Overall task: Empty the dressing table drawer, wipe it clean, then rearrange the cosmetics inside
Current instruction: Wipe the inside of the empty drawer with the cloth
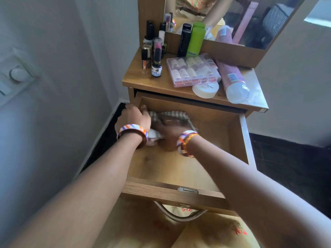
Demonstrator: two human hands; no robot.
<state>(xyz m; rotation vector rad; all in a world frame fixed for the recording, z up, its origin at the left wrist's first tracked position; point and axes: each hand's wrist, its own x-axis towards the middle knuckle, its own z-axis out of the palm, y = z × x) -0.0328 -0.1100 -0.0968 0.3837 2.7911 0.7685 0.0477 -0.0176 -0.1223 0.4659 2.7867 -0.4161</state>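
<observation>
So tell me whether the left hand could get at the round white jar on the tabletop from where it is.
Probably yes. The left hand rests on the drawer's left wall, the round white jar lies at the tabletop's front edge, nothing stands between.

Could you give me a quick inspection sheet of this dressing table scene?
Surface: wooden tabletop, crowded; drawer pulled open, its floor mostly bare.
Job's things: striped cloth in the drawer's back left; cosmetics stand on top.
Clutter: clear case, green bottle, pink tube lying down, white jar, small bottles.
Hands: left hand grips the drawer's left wall; right hand presses on the cloth.
Cables: nothing seen.
Surroundings: mirror, white walls, wall switch, dark floor.
</observation>
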